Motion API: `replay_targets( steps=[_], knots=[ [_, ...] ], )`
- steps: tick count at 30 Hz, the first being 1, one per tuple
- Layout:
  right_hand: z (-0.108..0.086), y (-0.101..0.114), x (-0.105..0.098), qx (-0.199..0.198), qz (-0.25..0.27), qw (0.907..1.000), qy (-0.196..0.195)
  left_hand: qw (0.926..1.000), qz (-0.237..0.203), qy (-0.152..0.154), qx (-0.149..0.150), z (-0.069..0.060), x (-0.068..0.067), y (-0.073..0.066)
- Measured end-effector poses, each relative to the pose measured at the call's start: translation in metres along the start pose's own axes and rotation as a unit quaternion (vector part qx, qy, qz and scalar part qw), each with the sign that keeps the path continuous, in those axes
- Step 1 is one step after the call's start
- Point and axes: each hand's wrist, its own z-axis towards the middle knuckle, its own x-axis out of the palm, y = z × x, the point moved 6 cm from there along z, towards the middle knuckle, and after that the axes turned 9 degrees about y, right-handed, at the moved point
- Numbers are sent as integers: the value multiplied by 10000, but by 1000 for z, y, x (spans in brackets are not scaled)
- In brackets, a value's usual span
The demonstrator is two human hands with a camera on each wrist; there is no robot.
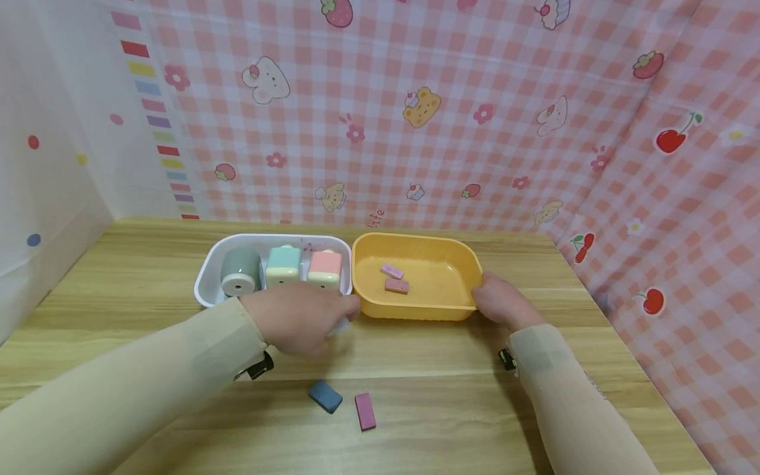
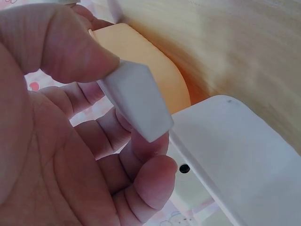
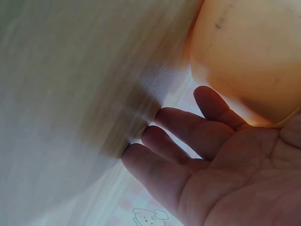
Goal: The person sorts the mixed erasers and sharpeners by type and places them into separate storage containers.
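My left hand (image 1: pixel 299 318) pinches a small white block (image 2: pixel 138 101) between thumb and fingers, just in front of the gap between two trays. The yellow tray (image 1: pixel 418 312) holds a light pink block (image 1: pixel 392 271) and a darker pink block (image 1: pixel 396 286). At that tray's right end rests my right hand (image 1: pixel 505 300), its thumb hidden at the rim in the right wrist view. There its fingers (image 3: pixel 188 129) extend loosely beside the tray wall, low by the tabletop. A blue block (image 1: pixel 325 396) and a magenta block (image 1: pixel 365 411) lie on the table nearer me.
Left of the yellow tray stands a white tray (image 1: pixel 202 284). Inside it are a grey-green rounded container (image 1: pixel 241 269), a teal-and-cream box (image 1: pixel 284 266) and a pink-and-cream box (image 1: pixel 324 267). A pink checked cloth (image 1: pixel 380 158) hangs behind the wooden table (image 1: pixel 439 396).
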Motion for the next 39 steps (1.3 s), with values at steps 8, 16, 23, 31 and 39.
replay_targets(
  steps=[8, 16, 23, 31, 39],
  knots=[
    [0, 0, 0, 37, 50, 10000, 57, 9999, 92, -68, 53, 6, -5, -3],
    [0, 0, 0, -12, 33, 10000, 33, 9999, -57, 41, -94, 11, -6, -4],
    [0, 0, 0, -47, 18, 10000, -5, 10000, -63, -16, -8, 16, -9, -7],
    [0, -1, 1, 9, 50, 10000, 41, 9998, 43, -180, 121, 23, -15, -11],
    [-1, 0, 0, 20, 56, 10000, 59, 9998, 134, -127, 125, 29, -18, -15]
  ],
)
